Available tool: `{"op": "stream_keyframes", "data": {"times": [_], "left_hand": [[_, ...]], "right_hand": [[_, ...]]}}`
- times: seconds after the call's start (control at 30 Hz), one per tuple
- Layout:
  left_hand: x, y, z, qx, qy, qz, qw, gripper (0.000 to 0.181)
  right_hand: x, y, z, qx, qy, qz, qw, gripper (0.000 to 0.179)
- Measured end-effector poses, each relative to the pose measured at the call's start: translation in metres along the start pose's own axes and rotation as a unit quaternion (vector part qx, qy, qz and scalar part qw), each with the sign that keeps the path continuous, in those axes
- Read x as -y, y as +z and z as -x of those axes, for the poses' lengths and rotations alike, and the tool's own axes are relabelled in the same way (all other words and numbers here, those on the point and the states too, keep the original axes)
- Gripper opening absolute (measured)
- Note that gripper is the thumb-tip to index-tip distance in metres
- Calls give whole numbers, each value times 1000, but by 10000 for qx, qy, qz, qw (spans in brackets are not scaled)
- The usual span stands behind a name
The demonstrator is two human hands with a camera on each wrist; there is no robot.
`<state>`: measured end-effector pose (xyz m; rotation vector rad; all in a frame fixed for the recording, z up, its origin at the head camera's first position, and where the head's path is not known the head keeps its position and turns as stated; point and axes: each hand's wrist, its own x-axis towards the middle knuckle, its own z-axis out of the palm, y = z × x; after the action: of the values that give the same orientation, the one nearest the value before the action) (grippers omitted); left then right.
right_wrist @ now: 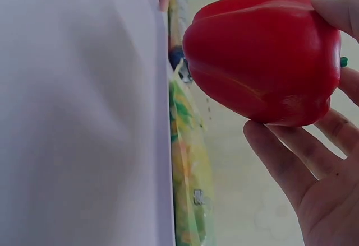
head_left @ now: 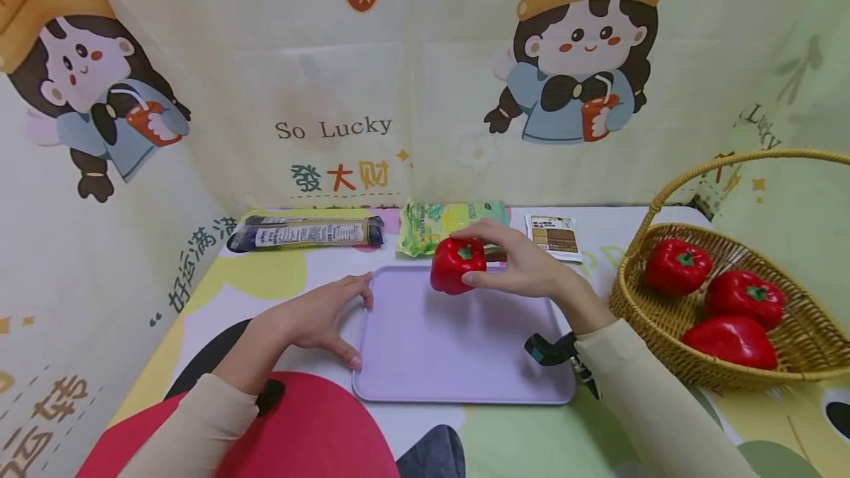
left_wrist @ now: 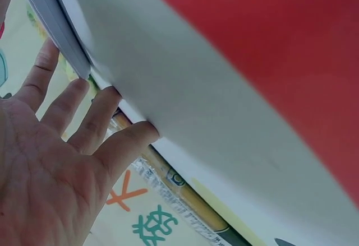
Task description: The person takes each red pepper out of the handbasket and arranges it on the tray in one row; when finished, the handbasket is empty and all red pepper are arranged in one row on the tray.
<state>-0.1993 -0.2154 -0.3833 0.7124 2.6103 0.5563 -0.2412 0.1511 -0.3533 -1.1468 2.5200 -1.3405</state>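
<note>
My right hand (head_left: 527, 264) holds a red bell pepper (head_left: 453, 269) with a green stem above the far part of a lilac tray (head_left: 458, 367). In the right wrist view, the thumb lies on one side of the pepper (right_wrist: 263, 55) and the fingertips on the other, with the tray's surface (right_wrist: 73, 145) beside it. At the tray's left side is my left hand (head_left: 312, 319), fingers spread, thumb near the front part of that edge. Seen from the left wrist, the fingertips (left_wrist: 50, 47) meet the tray's rim (left_wrist: 53, 24).
A wicker basket (head_left: 631, 323) with a tall handle stands at the right, holding three red bell peppers (head_left: 730, 341). Along the back lie a long dark-wrapped package (head_left: 312, 232), a green-yellow bag (head_left: 425, 223) and a small white-brown packet (head_left: 554, 236). A printed cloth (head_left: 458, 80) hangs behind.
</note>
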Motion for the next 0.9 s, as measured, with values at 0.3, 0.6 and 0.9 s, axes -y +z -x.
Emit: {"op": "stream_keyframes", "data": {"times": [0.3,0.6,0.9], "left_hand": [[1,-1,-2,8,-18,-120,9999,77],[2,0,-3,54,-72,-129,9999,78],[1,0,-3,75,-152,-107,9998,78]], "right_hand": [[-4,8,-11,35,-63,-175,9998,61],[-7,18,-18,117,-45,-268,9996,62],[-10,34,-28,288,-7,-263,9992,59]]}}
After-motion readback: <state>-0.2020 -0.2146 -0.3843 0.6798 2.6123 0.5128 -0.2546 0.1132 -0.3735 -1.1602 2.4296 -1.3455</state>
